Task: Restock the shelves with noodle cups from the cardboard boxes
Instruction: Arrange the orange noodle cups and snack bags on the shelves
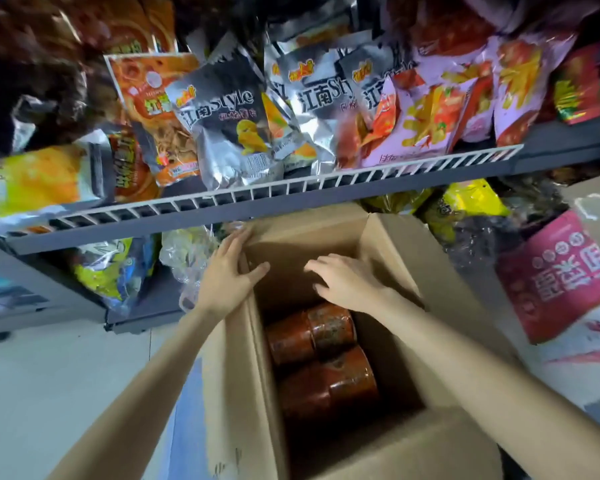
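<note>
While our left hand (230, 271) grips the cardboard box (392, 258) wall, our right hand (347, 280) hovers open, holding nothing, above red noodle cups (323, 355) inside.

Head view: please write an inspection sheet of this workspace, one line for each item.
Surface: pale floor, with the cardboard box standing open on it.
Job's things: dark red noodle cups lie low inside the box; count unclear.
Clutter: silver snack bags and other bags crowd the shelf above; a pink package lies to the right.
Hands: left hand grips the box's left wall; right hand reaches into the box, fingers relaxed, holding nothing.
Cables: nothing seen.
Surroundings: lower shelf with yellow bags; upper left of the picture blurred.
</note>
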